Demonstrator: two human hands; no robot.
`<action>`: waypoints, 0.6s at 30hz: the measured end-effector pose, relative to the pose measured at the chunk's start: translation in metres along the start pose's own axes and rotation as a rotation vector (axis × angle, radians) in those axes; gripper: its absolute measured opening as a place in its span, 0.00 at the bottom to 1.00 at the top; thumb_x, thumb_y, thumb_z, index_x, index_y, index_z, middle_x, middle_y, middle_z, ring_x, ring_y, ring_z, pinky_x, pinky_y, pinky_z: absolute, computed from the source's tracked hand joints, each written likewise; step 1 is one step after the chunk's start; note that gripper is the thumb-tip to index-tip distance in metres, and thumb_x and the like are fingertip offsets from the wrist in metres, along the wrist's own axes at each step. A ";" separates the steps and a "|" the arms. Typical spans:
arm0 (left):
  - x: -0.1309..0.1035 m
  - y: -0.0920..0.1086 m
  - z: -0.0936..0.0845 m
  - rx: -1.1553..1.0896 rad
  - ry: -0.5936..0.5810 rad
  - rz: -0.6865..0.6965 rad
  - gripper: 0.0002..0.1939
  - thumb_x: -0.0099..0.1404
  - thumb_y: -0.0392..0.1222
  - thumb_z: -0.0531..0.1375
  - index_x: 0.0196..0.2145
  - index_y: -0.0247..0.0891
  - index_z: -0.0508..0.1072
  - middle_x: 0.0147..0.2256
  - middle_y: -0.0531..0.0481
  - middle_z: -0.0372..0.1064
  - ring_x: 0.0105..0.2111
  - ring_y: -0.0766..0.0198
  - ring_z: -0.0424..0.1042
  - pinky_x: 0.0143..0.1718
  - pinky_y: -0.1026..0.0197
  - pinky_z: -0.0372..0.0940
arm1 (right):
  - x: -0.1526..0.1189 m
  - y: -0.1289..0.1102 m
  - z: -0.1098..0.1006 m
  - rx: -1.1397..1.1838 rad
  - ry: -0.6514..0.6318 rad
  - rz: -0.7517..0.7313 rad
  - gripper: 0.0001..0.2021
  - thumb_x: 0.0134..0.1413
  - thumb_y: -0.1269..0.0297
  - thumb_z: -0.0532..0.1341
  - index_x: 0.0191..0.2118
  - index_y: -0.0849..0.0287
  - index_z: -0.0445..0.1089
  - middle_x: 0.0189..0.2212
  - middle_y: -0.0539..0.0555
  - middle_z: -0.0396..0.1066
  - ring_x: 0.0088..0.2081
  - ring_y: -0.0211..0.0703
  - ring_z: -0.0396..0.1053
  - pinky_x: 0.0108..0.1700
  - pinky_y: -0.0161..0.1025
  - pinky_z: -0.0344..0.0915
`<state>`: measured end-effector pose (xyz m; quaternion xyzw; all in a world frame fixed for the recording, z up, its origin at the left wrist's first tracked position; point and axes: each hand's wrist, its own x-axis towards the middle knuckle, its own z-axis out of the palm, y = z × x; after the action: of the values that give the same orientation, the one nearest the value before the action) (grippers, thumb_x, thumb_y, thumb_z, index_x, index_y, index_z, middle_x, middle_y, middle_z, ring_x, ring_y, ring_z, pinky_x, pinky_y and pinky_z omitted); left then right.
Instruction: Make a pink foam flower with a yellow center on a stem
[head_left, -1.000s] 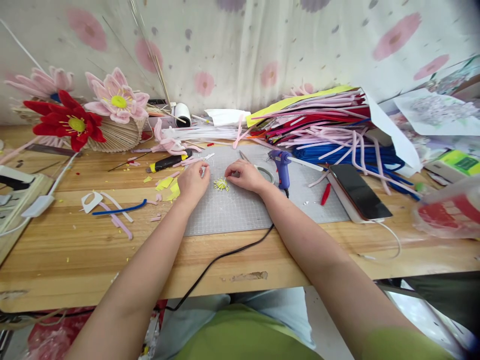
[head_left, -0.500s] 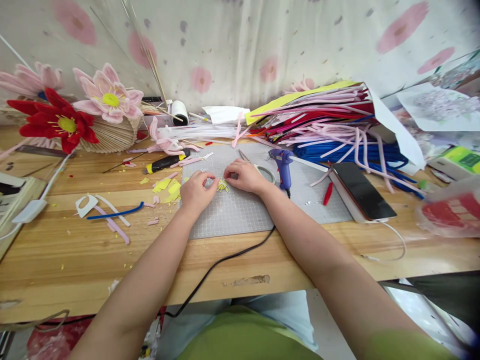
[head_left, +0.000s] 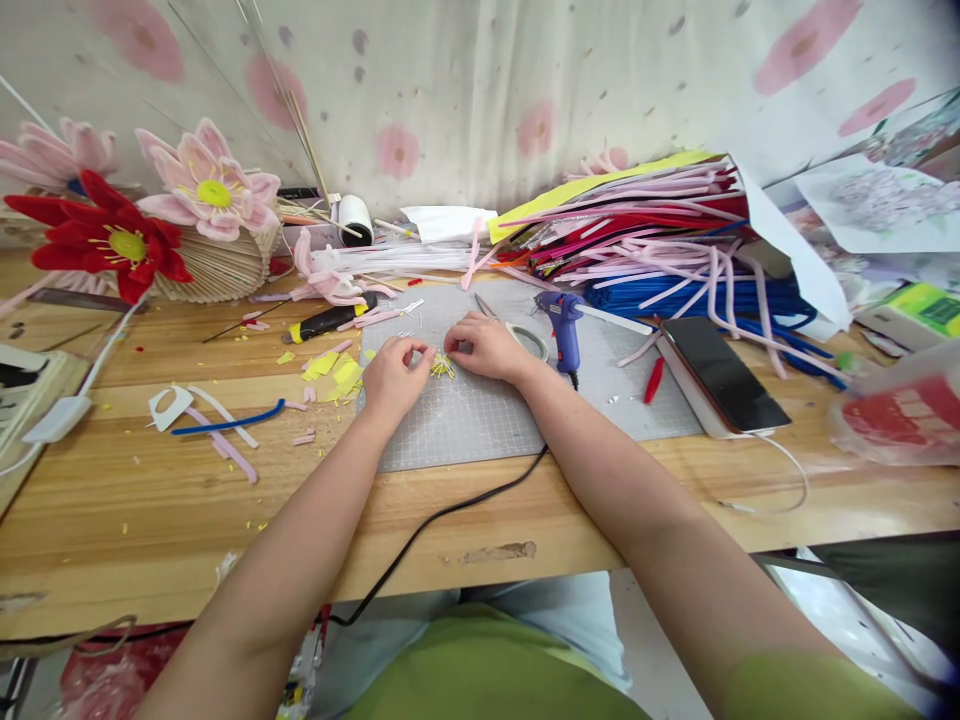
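Over the grey cutting mat, my two hands are close together, fingertips facing each other. The thumb and index finger of my left hand are pinched at the left side of a small cluster of yellow-tipped flower stamens. My right hand is curled, with its fingertips pinched at the cluster's upper right. Whatever is between the fingers is too small to make out. Behind my right hand lie grey-handled scissors, partly hidden. To its right, a purple glue gun rests on the mat.
Pipe cleaners in pink, red and blue are heaped at the back right. A phone lies right of the mat. On the left are fuzzy flowers, a black-and-yellow cutter and yellow scraps. A black cord crosses the table's front edge.
The view has shifted slightly. My left thumb and index fingertips have come closer together beside the stamens; my right hand stays almost in place.
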<state>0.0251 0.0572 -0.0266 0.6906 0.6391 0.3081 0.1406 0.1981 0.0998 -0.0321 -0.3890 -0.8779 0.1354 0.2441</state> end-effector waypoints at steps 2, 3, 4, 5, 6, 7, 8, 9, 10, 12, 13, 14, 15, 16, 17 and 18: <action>0.001 0.001 0.001 0.003 -0.013 -0.006 0.11 0.56 0.50 0.58 0.28 0.40 0.71 0.25 0.52 0.62 0.26 0.66 0.62 0.26 0.63 0.51 | 0.000 0.000 0.000 -0.003 -0.003 0.004 0.06 0.48 0.70 0.56 0.30 0.58 0.70 0.31 0.53 0.71 0.39 0.43 0.63 0.40 0.38 0.57; 0.001 0.001 0.002 0.004 -0.024 -0.003 0.11 0.55 0.50 0.60 0.29 0.40 0.71 0.26 0.53 0.62 0.27 0.66 0.62 0.26 0.63 0.51 | 0.000 -0.001 -0.001 -0.004 -0.006 0.008 0.06 0.48 0.70 0.56 0.30 0.58 0.70 0.31 0.53 0.71 0.39 0.43 0.63 0.41 0.38 0.57; 0.001 0.002 0.003 0.005 -0.036 0.000 0.10 0.54 0.49 0.60 0.29 0.40 0.71 0.26 0.53 0.63 0.27 0.66 0.62 0.27 0.63 0.51 | 0.000 -0.001 -0.001 -0.004 -0.010 0.011 0.06 0.47 0.70 0.56 0.30 0.58 0.70 0.31 0.53 0.71 0.39 0.44 0.63 0.41 0.39 0.57; 0.001 0.002 0.003 0.008 -0.049 0.002 0.10 0.54 0.48 0.61 0.30 0.40 0.71 0.27 0.53 0.63 0.27 0.66 0.62 0.27 0.63 0.51 | 0.000 -0.001 -0.001 -0.003 -0.014 0.014 0.05 0.47 0.70 0.56 0.30 0.58 0.70 0.31 0.53 0.71 0.39 0.44 0.63 0.41 0.39 0.57; 0.001 0.003 0.004 0.011 -0.063 -0.002 0.09 0.53 0.47 0.61 0.30 0.40 0.71 0.27 0.53 0.63 0.27 0.66 0.62 0.27 0.63 0.51 | 0.001 -0.002 -0.001 -0.001 -0.018 0.017 0.05 0.47 0.70 0.56 0.30 0.58 0.70 0.31 0.53 0.71 0.39 0.44 0.63 0.41 0.39 0.57; 0.001 0.004 0.004 0.014 -0.076 -0.012 0.09 0.53 0.46 0.61 0.31 0.41 0.71 0.27 0.53 0.64 0.28 0.65 0.62 0.27 0.63 0.51 | 0.001 -0.002 -0.001 0.003 -0.021 0.020 0.06 0.47 0.70 0.56 0.30 0.58 0.70 0.31 0.53 0.71 0.40 0.44 0.63 0.41 0.39 0.57; 0.001 0.004 0.004 0.015 -0.088 -0.025 0.08 0.53 0.46 0.61 0.31 0.41 0.71 0.27 0.53 0.64 0.28 0.65 0.63 0.27 0.63 0.51 | 0.001 -0.002 -0.001 0.007 -0.022 0.021 0.06 0.47 0.70 0.56 0.30 0.57 0.70 0.31 0.53 0.71 0.40 0.44 0.63 0.41 0.39 0.57; 0.001 0.005 0.004 0.014 -0.099 -0.039 0.08 0.53 0.45 0.61 0.31 0.40 0.71 0.27 0.53 0.64 0.28 0.65 0.63 0.27 0.63 0.51 | 0.001 -0.002 -0.001 0.011 -0.023 0.021 0.06 0.47 0.70 0.56 0.30 0.57 0.70 0.31 0.53 0.71 0.40 0.44 0.63 0.41 0.39 0.57; 0.001 0.005 0.003 0.010 -0.106 -0.052 0.08 0.53 0.45 0.61 0.31 0.40 0.71 0.27 0.53 0.64 0.28 0.65 0.63 0.27 0.63 0.51 | 0.000 -0.002 -0.001 0.015 -0.023 0.020 0.06 0.47 0.70 0.56 0.30 0.57 0.70 0.31 0.53 0.71 0.40 0.44 0.63 0.41 0.39 0.57; 0.002 0.005 0.003 -0.002 -0.112 -0.069 0.08 0.53 0.45 0.61 0.31 0.40 0.71 0.27 0.53 0.63 0.28 0.65 0.62 0.27 0.63 0.51 | 0.000 -0.001 -0.001 0.020 -0.020 0.019 0.06 0.47 0.70 0.56 0.31 0.58 0.70 0.31 0.53 0.71 0.40 0.44 0.63 0.42 0.40 0.57; 0.002 0.005 0.003 -0.009 -0.113 -0.075 0.08 0.53 0.45 0.61 0.31 0.40 0.71 0.26 0.53 0.63 0.28 0.65 0.62 0.27 0.63 0.51 | 0.000 0.000 -0.001 0.021 -0.015 0.022 0.07 0.46 0.71 0.56 0.31 0.58 0.70 0.32 0.53 0.71 0.40 0.45 0.63 0.42 0.40 0.58; 0.002 0.005 0.003 -0.017 -0.115 -0.080 0.08 0.53 0.45 0.62 0.30 0.40 0.71 0.26 0.53 0.62 0.28 0.66 0.62 0.27 0.63 0.51 | 0.000 0.000 0.000 0.019 -0.007 0.031 0.08 0.45 0.71 0.55 0.32 0.58 0.70 0.32 0.53 0.71 0.40 0.45 0.63 0.42 0.40 0.58; 0.003 0.005 0.003 -0.025 -0.118 -0.086 0.08 0.52 0.45 0.62 0.30 0.40 0.71 0.26 0.54 0.62 0.27 0.66 0.62 0.26 0.63 0.50 | -0.001 0.001 0.000 0.016 0.006 0.043 0.09 0.43 0.73 0.55 0.33 0.58 0.70 0.33 0.54 0.71 0.40 0.45 0.62 0.42 0.40 0.58; 0.003 0.004 0.004 -0.032 -0.122 -0.093 0.09 0.52 0.45 0.62 0.30 0.40 0.71 0.25 0.54 0.61 0.27 0.66 0.62 0.26 0.63 0.50 | -0.001 0.002 0.000 0.011 0.023 0.057 0.11 0.42 0.74 0.55 0.34 0.59 0.70 0.33 0.54 0.71 0.40 0.45 0.62 0.42 0.41 0.58; 0.004 0.004 0.004 -0.039 -0.126 -0.100 0.09 0.52 0.45 0.62 0.30 0.40 0.71 0.25 0.54 0.61 0.27 0.66 0.61 0.26 0.64 0.49 | -0.001 0.003 0.000 0.008 0.042 0.069 0.13 0.41 0.74 0.55 0.35 0.59 0.70 0.34 0.54 0.70 0.40 0.45 0.62 0.43 0.41 0.58; 0.004 0.003 0.005 -0.044 -0.130 -0.108 0.09 0.52 0.46 0.62 0.30 0.40 0.71 0.25 0.55 0.60 0.26 0.67 0.61 0.25 0.64 0.49 | -0.001 0.004 0.001 0.007 0.061 0.076 0.13 0.40 0.75 0.55 0.35 0.59 0.70 0.35 0.54 0.70 0.40 0.46 0.62 0.44 0.42 0.58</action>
<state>0.0301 0.0618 -0.0273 0.6703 0.6580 0.2686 0.2135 0.2007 0.1015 -0.0345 -0.4251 -0.8542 0.1357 0.2668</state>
